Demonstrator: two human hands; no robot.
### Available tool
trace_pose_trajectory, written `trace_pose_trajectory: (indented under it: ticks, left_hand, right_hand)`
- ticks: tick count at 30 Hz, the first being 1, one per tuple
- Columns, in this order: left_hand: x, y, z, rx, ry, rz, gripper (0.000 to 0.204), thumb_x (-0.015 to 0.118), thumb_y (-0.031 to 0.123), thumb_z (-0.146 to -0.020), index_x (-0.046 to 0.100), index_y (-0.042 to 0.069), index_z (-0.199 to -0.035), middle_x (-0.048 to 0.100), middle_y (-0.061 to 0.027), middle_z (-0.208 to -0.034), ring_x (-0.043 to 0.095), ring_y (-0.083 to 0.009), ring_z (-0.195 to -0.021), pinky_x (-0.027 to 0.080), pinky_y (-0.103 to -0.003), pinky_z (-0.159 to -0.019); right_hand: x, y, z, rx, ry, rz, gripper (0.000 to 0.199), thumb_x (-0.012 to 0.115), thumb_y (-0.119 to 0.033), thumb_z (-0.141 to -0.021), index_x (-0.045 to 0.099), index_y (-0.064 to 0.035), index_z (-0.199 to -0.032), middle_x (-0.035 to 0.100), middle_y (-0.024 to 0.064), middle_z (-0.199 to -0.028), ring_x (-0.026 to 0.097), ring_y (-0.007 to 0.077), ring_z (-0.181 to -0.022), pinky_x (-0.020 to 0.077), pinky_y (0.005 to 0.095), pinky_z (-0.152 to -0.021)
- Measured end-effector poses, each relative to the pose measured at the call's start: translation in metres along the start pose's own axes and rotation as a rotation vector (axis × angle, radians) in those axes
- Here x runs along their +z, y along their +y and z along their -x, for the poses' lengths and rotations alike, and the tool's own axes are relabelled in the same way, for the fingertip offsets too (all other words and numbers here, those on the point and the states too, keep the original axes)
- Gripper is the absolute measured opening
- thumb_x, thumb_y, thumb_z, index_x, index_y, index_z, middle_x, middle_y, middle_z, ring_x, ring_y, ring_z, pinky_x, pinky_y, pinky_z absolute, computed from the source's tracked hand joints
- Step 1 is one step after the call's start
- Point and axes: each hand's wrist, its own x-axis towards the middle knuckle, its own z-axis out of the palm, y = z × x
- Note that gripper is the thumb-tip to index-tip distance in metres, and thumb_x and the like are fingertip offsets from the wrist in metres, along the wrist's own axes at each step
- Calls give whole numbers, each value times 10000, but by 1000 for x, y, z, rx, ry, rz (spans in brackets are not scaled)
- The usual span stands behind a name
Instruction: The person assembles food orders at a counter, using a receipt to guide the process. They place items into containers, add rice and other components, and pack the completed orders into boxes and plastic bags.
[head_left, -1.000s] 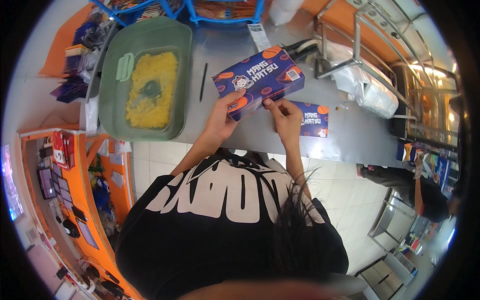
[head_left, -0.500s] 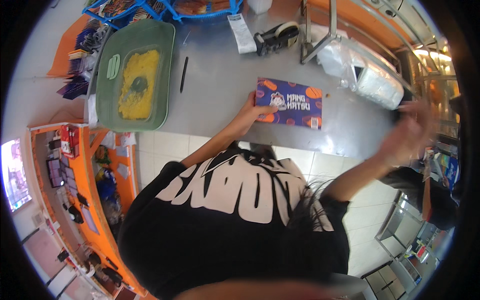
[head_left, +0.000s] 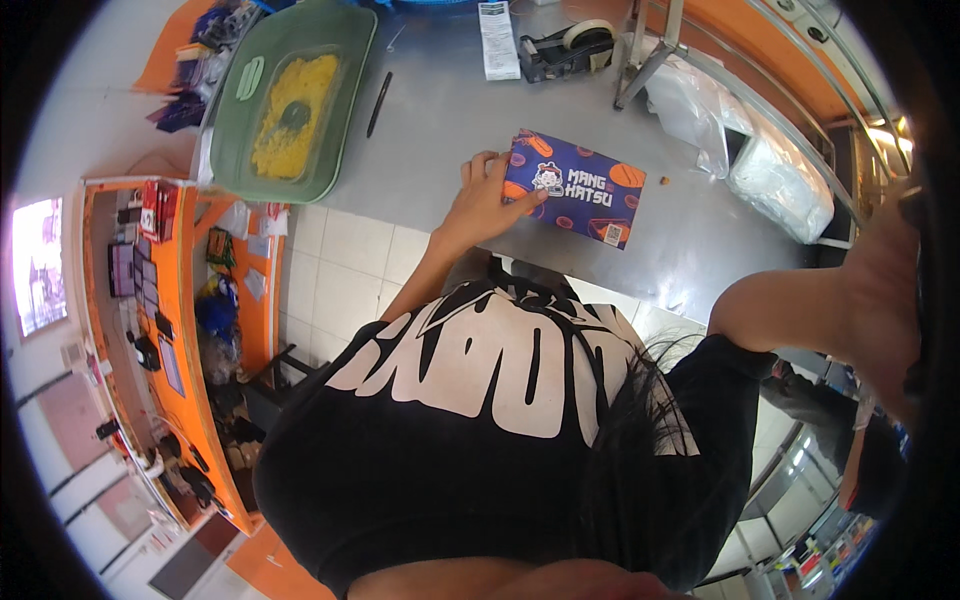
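Fingers of left hand (head_left: 487, 200) rest flat on dark-blue printed box (head_left: 578, 187); right grip unclear.

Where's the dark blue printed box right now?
In the head view, the dark blue printed box lies flat on the steel counter, right of centre, with the left hand on its left end.

Your left hand (head_left: 487, 200) lies flat on the steel surface (head_left: 440, 130), fingers pressing the left end of the dark-blue printed carton (head_left: 578, 188). Your right hand (head_left: 885, 290) is lifted off toward 3 o'clock, blurred, its grip unreadable. At 11 o'clock sits a green tub (head_left: 290, 100), a black pen (head_left: 378, 104) beside it; a tape dispenser (head_left: 565, 45) stands at 12.
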Motion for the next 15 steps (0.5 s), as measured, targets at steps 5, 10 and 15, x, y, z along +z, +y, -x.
trace_pose_trajectory:
  ticks: [5, 10, 15]
  left_hand:
    - [-5, -1, 1, 4, 11, 118, 718, 596, 487, -880, 400, -23, -1346, 392, -253, -1347, 363, -408, -1264, 353, -451, -1033]
    - [-90, 51, 3, 131, 161, 701, 499, 499, 386, -967, 426, 68, -1344, 545, -100, -1258, 562, -196, -1082, 445, -382, -947]
    - [-214, 109, 24, 1122, 100, 485, 621, 533, 447, -922, 404, 6, -1341, 525, -180, -1264, 558, -288, -1097, 495, -401, -875]
  right_hand:
    - [1, 16, -1, -32, -10, -78, 367, 460, -243, -903, 607, 64, -1041, 597, 188, -987, 577, 279, -891, 463, 397, -834]
    - [0, 19, -9, -37, -20, -117, 379, 435, -228, -908, 604, 81, -1049, 594, 212, -1023, 579, 305, -938, 459, 416, -865]
    - [7, 25, -20, -23, 11, -154, 391, 410, -213, -913, 600, 98, -1057, 591, 237, -1058, 582, 331, -986, 455, 434, -896]
